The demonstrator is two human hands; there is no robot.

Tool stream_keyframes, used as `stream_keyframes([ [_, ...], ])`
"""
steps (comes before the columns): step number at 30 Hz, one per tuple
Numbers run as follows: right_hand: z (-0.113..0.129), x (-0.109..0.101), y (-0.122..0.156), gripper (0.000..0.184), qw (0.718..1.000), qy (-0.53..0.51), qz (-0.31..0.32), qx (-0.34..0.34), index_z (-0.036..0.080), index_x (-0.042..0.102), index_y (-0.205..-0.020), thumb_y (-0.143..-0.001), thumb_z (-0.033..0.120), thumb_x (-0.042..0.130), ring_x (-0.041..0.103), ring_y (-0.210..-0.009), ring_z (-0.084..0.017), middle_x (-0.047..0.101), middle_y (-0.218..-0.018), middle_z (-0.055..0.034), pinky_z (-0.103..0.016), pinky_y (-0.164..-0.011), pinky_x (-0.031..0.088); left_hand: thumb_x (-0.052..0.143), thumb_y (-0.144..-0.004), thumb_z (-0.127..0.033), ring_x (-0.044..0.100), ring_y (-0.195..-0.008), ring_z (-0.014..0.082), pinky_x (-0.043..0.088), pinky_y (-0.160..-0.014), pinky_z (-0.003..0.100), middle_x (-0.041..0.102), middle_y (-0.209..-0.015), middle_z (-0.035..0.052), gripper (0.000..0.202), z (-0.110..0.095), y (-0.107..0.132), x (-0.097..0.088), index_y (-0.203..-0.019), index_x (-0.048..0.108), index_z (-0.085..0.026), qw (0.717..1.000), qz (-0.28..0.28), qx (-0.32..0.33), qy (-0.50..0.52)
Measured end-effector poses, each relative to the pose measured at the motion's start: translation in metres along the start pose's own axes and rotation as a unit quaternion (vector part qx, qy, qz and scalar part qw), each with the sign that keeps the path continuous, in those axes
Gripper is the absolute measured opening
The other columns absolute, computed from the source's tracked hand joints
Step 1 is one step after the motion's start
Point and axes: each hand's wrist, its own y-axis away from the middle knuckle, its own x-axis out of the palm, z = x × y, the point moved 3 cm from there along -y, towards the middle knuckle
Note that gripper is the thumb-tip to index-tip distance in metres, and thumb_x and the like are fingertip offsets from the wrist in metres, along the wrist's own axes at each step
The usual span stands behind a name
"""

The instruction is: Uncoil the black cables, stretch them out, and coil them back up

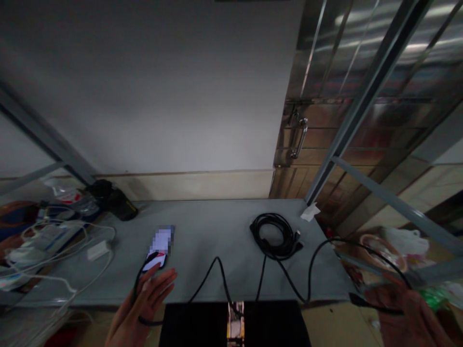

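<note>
My left hand [142,306] hovers flat over the near edge of the grey table [202,241], fingers stretched out, just below a phone [159,248] lying face up with its screen lit. A thin black cable [139,279] loops past this hand. My right hand [408,313] is off the table's right side, blurred, fingers curled round the end of a black cable [376,270] that runs back over the table edge.
A coiled black cable [277,236] lies at the table's right middle. A black box [233,323] sits at the near edge. White cables, a charger [97,250] and clutter fill the left. A metal door [361,96] and frame bars stand right.
</note>
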Motion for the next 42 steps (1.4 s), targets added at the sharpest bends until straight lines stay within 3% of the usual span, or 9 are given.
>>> stream_keyframes([
  [3,-0.003,0.009,0.005,0.037,1.000,-0.012,0.013,0.001,0.028,0.075,-0.094,-0.095,0.064,0.083,0.053,-0.074,-0.021,0.060,-0.084,-0.0029,-0.037,-0.065,0.053,0.095,-0.079,-0.057,0.077,-0.133,0.0439,0.059,-0.122,0.057,0.086,-0.129,0.0144,0.081,0.007,0.006,0.021,-0.147,0.073,-0.021,0.999,0.023,-0.023,0.018],
  [7,-0.013,0.029,0.027,0.044,0.992,0.101,0.074,-0.028,0.028,0.080,-0.115,-0.104,0.069,0.070,0.073,-0.094,-0.029,0.077,-0.103,-0.0099,-0.044,-0.084,0.064,0.094,-0.080,-0.059,0.074,-0.137,0.0453,0.054,-0.126,0.062,0.086,-0.130,0.0166,0.079,0.024,0.016,0.057,-0.146,0.075,-0.020,0.995,0.065,-0.071,0.036],
  [14,-0.038,0.102,0.102,0.039,0.927,0.212,0.299,-0.084,0.034,0.074,-0.149,-0.117,0.047,0.055,0.070,-0.144,-0.025,0.078,-0.148,-0.0047,-0.032,-0.118,0.060,0.095,-0.087,-0.049,0.070,-0.145,0.0413,0.046,-0.133,0.057,0.079,-0.145,0.0214,0.067,0.050,0.042,0.120,-0.143,0.074,-0.019,0.966,0.094,-0.190,0.150],
  [18,-0.036,0.154,0.123,0.038,0.827,0.182,0.511,-0.150,0.034,0.070,-0.150,-0.115,0.028,0.055,0.072,-0.140,-0.022,0.074,-0.150,-0.0073,-0.028,-0.116,0.059,0.092,-0.092,-0.038,0.074,-0.140,0.0381,0.051,-0.129,0.054,0.082,-0.139,0.0193,0.047,0.054,0.048,0.145,-0.133,0.080,-0.018,0.949,0.113,-0.227,0.185],
  [20,-0.035,0.169,0.123,0.043,0.797,0.188,0.554,-0.148,0.034,0.067,-0.151,-0.114,0.020,0.052,0.069,-0.142,-0.020,0.071,-0.150,-0.0076,-0.029,-0.120,0.056,0.095,-0.089,-0.041,0.075,-0.138,0.0399,0.054,-0.127,0.054,0.084,-0.136,0.0198,0.045,0.054,0.048,0.155,-0.124,0.084,-0.016,0.944,0.150,-0.218,0.196],
  [27,-0.051,0.181,0.131,0.036,0.757,0.263,0.587,-0.119,0.028,0.066,-0.146,-0.115,0.020,0.049,0.072,-0.136,-0.025,0.074,-0.145,-0.0100,-0.036,-0.119,0.055,0.103,-0.080,-0.044,0.080,-0.125,0.0360,0.063,-0.111,0.043,0.086,-0.125,0.0177,0.048,0.056,0.043,0.167,-0.113,0.088,-0.014,0.942,0.173,-0.211,0.196],
  [32,-0.058,0.184,0.144,0.025,0.727,0.293,0.618,-0.066,0.024,0.070,-0.132,-0.113,0.019,0.055,0.076,-0.121,-0.026,0.078,-0.129,-0.0092,-0.034,-0.107,0.058,0.104,-0.080,-0.041,0.079,-0.089,0.0218,0.065,-0.083,0.033,0.084,-0.102,0.0079,0.050,0.048,0.041,0.165,-0.118,0.085,-0.016,0.937,0.158,-0.238,0.202],
  [36,-0.050,0.194,0.148,0.035,0.711,0.271,0.643,-0.095,0.027,0.065,-0.144,-0.111,0.016,0.062,0.073,-0.126,-0.026,0.077,-0.135,-0.0073,-0.035,-0.110,0.056,0.102,-0.084,-0.045,0.054,-0.060,0.0074,0.051,-0.059,0.023,0.062,-0.075,-0.0056,0.054,0.034,0.037,0.169,-0.123,0.081,-0.014,0.923,0.196,-0.237,0.231],
  [42,-0.058,0.214,0.144,0.037,0.691,0.304,0.610,-0.240,0.030,0.069,-0.138,-0.105,0.016,0.077,0.076,-0.116,-0.027,0.079,-0.123,-0.0037,-0.044,-0.112,0.057,0.094,-0.088,-0.061,0.018,-0.051,0.0048,0.033,-0.050,0.022,0.029,-0.062,-0.0142,0.061,0.024,0.016,0.171,-0.121,0.081,-0.011,0.942,0.240,-0.170,0.159],
])
